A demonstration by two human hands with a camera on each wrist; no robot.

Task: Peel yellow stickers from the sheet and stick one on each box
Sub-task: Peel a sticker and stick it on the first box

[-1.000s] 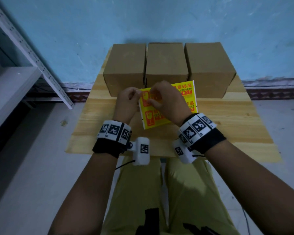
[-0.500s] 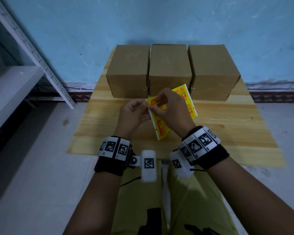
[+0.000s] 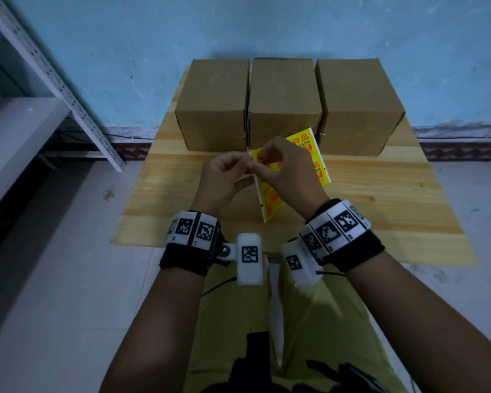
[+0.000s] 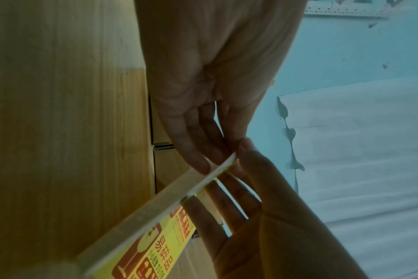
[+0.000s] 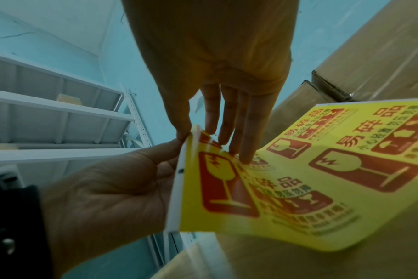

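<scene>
Three plain cardboard boxes stand in a row at the table's far edge: left (image 3: 213,103), middle (image 3: 284,100), right (image 3: 357,100). In front of them, above the table, I hold the yellow sticker sheet (image 3: 270,197) (image 5: 298,179) (image 4: 155,236) with red print. My left hand (image 3: 224,180) (image 5: 119,188) (image 4: 215,151) pinches the sheet's white backing at its left edge. My right hand (image 3: 284,168) (image 5: 210,122) (image 4: 263,198) pinches the curled top-left corner of a yellow sticker (image 5: 194,132), its other fingers resting on the sheet's face. No sticker shows on any box face in view.
The wooden table (image 3: 380,199) has bare boards on both sides of my hands. A white metal shelf rack (image 3: 54,80) stands to the left against the blue wall. The grey floor (image 3: 54,279) lies below, and my knees are under the table's near edge.
Both hands have brought the sheet nearer to me and turned it more edge-on. Each hand still pinches at the same top-left corner.
</scene>
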